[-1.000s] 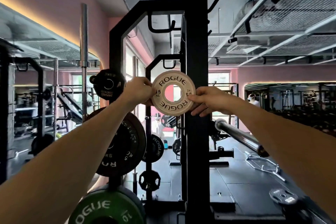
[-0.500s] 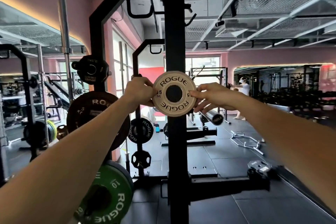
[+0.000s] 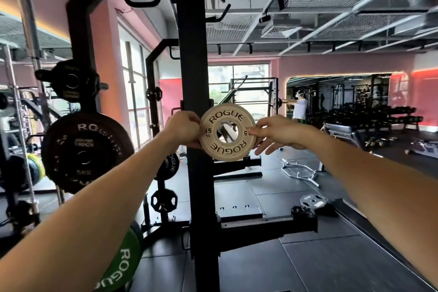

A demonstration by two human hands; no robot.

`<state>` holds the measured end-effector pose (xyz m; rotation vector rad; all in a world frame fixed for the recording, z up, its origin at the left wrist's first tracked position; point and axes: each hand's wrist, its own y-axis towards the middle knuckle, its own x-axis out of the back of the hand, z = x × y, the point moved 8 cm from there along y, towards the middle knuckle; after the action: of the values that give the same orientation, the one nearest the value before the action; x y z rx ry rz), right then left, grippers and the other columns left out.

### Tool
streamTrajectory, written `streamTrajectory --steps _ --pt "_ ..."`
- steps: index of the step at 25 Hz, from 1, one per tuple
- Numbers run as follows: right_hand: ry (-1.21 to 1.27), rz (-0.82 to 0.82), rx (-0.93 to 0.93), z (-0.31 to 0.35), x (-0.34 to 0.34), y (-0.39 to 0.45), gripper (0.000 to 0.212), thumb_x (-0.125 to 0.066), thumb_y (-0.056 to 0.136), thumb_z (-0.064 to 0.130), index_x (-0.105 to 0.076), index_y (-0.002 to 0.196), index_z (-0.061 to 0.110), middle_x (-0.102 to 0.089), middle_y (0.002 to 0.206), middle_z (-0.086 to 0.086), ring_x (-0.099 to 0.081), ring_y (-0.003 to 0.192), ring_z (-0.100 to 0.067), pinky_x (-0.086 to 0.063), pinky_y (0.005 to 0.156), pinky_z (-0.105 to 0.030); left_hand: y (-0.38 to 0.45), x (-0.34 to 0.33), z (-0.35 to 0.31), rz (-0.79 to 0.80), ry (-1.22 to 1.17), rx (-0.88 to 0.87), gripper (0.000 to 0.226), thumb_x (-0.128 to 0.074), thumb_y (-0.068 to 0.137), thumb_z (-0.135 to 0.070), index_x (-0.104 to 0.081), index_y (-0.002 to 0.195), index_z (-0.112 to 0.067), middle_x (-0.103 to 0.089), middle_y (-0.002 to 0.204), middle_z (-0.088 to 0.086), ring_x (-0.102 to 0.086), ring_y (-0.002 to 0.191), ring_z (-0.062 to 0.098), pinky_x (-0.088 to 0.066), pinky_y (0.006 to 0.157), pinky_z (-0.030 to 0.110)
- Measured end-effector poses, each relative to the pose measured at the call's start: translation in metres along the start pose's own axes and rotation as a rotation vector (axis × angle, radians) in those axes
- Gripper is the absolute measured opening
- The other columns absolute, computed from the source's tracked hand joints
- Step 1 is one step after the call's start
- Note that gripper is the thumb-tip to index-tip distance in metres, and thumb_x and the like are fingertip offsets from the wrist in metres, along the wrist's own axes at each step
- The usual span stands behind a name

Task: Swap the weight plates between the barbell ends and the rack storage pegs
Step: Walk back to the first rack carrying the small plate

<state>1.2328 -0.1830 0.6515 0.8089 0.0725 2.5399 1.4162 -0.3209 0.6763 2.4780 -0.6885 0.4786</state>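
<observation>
Two hands hold a small plate.
The left hand (image 3: 183, 129) and right hand (image 3: 276, 135) pinch the tan plate (image 3: 227, 131) by its edges, near the black post (image 3: 194, 66).

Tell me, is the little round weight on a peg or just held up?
Held up. The left hand and right hand grip the small plate by its edges; whether the metal seen through its hole enters it, cannot tell.

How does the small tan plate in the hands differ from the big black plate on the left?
The tan plate is small and pale; the black plate is far larger and dark. The tan plate is held by both hands; the black plate hangs untouched on the rack. Both read ROGUE.
</observation>
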Motion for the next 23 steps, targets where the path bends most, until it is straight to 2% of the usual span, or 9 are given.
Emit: streamTrajectory --steps 3,6,11,16,20,23 --pt "-0.010 0.014 -0.019 -0.038 0.013 0.019 0.023 -0.060 0.094 0.031 -0.059 0.095 0.007 -0.071 0.096 -0.023 -0.073 0.074 -0.027 -0.056 0.058 -0.029 0.015 -0.039 0.012 0.003 -0.002 0.040 0.014 -0.063 0.090 0.000 -0.061 0.083 -0.011 -0.070 0.092 0.017 -0.073 0.075 0.032 -0.061 0.056 0.037" --pt "-0.013 0.029 -0.021 -0.066 0.016 0.041 0.023 -0.060 0.094 0.030 -0.057 0.096 0.007 -0.070 0.089 -0.019 -0.072 0.069 -0.027 -0.055 0.058 -0.031 0.031 -0.063 0.030 -0.026 -0.001 0.082 0.011 -0.065 0.090 -0.004 -0.061 0.083 -0.011 -0.071 0.089 0.017 -0.073 0.073 0.030 -0.061 0.056 0.036" --pt "-0.005 0.028 -0.016 -0.101 0.006 0.071 0.022 -0.054 0.098 0.027 -0.053 0.098 0.005 -0.070 0.082 -0.016 -0.070 0.060 -0.024 -0.050 0.047 -0.025 0.052 -0.085 0.054 -0.100 0.077 0.079 0.018 -0.065 0.088 -0.003 -0.060 0.079 -0.018 -0.069 0.091 0.014 -0.071 0.067 0.024 -0.058 0.046 0.029" --pt "-0.040 -0.061 0.062 -0.113 0.007 0.103 0.018 -0.055 0.097 0.025 -0.052 0.084 0.013 -0.064 0.084 -0.011 -0.068 0.060 -0.030 -0.044 0.043 -0.025 0.076 -0.093 0.062 -0.190 0.264 -0.056 0.029 -0.057 0.078 0.004 -0.056 0.076 -0.025 -0.068 0.087 0.006 -0.068 0.077 0.029 -0.060 0.068 0.046" --pt "-0.098 -0.118 0.084 -0.124 0.008 0.139 0.020 -0.051 0.099 0.026 -0.054 0.094 0.007 -0.066 0.090 -0.015 -0.070 0.065 -0.035 -0.046 0.044 -0.027 0.110 -0.104 0.073 -0.206 0.352 -0.069 0.021 -0.055 0.078 0.002 -0.059 0.087 -0.015 -0.063 0.084 0.004 -0.062 0.086 0.029 -0.057 0.076 0.044" --pt "-0.126 -0.115 0.080 -0.133 0.013 0.175 0.021 -0.051 0.099 0.027 -0.055 0.097 0.007 -0.069 0.093 -0.017 -0.071 0.065 -0.035 -0.046 0.042 -0.025 0.146 -0.112 0.081 -0.182 0.398 -0.092 0.020 -0.056 0.075 0.001 -0.059 0.085 -0.016 -0.065 0.088 0.007 -0.061 0.087 0.029 -0.054 0.074 0.039"
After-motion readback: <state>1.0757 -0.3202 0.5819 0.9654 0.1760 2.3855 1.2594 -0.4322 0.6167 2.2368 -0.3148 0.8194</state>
